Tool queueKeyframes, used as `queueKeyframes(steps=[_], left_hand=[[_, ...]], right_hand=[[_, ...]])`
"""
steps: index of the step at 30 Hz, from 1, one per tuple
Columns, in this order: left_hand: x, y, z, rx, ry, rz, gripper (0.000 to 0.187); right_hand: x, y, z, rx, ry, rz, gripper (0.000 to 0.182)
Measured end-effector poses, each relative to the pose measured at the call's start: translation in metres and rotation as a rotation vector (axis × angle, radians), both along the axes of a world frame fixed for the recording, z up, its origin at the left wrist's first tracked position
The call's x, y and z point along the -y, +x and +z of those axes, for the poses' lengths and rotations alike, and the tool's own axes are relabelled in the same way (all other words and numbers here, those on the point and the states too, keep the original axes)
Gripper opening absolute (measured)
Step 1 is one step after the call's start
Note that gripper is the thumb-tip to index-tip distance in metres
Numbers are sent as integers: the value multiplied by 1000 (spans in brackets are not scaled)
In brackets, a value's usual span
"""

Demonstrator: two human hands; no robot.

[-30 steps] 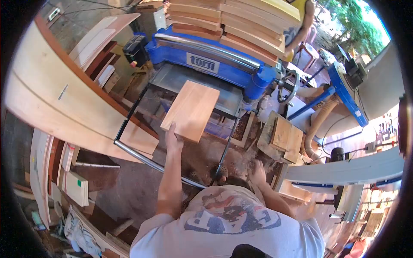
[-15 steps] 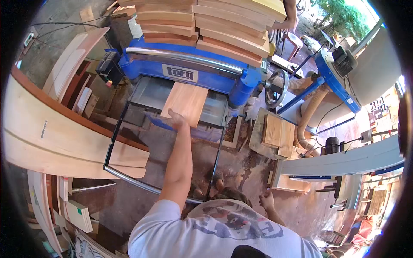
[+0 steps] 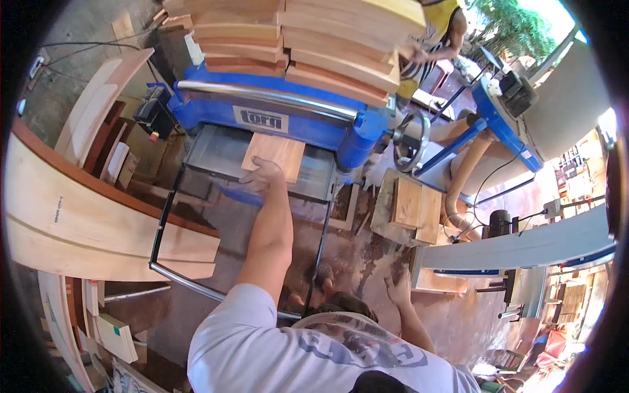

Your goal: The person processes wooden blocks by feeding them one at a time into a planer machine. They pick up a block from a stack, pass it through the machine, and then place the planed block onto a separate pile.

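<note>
My left hand [image 3: 263, 177] is at the near left corner of a light wooden board [image 3: 278, 156], its fingers spread and apart. The board lies flat on the metal bed [image 3: 223, 154] of a blue planer [image 3: 216, 105] marked "torq", its far end under the machine's front. My right hand [image 3: 398, 288] hangs low at the right with fingers apart and nothing in it, nearest to the wooden boards [image 3: 418, 208] on a low stand.
Wooden boards are stacked on the planer [image 3: 341, 39]. A person in a yellow top [image 3: 445, 29] stands behind it. A handwheel [image 3: 413, 141], a dust collector [image 3: 501, 111] and its hose are at the right. Long planks [image 3: 85, 216] line the left.
The board has moved farther under the planer. My left hand's fingers have lifted and spread. My right hand has risen a little and opened. The person behind shows more.
</note>
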State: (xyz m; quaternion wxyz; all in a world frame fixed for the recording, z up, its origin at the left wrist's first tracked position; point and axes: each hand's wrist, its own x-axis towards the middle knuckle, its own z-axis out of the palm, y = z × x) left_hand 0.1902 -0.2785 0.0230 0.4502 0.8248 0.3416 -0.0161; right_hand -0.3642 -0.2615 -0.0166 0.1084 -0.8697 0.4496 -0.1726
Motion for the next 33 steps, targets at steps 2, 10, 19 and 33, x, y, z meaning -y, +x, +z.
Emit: queueKeyframes(steps=[2, 10, 19, 33], left_hand=[[-10, -10, 21, -41, -65, -73, 100], [-174, -117, -32, 541, -200, -485, 92], [-356, -302, -20, 486, 339, -1019, 53], [-330, -306, -33, 579, 508, -867, 41]], right_hand=[[12, 38, 43, 189, 127, -48, 63], [104, 141, 198, 672, 166, 118, 43], [239, 314, 376, 1192, 536, 185, 54], [356, 428, 418, 922, 911, 223, 41]])
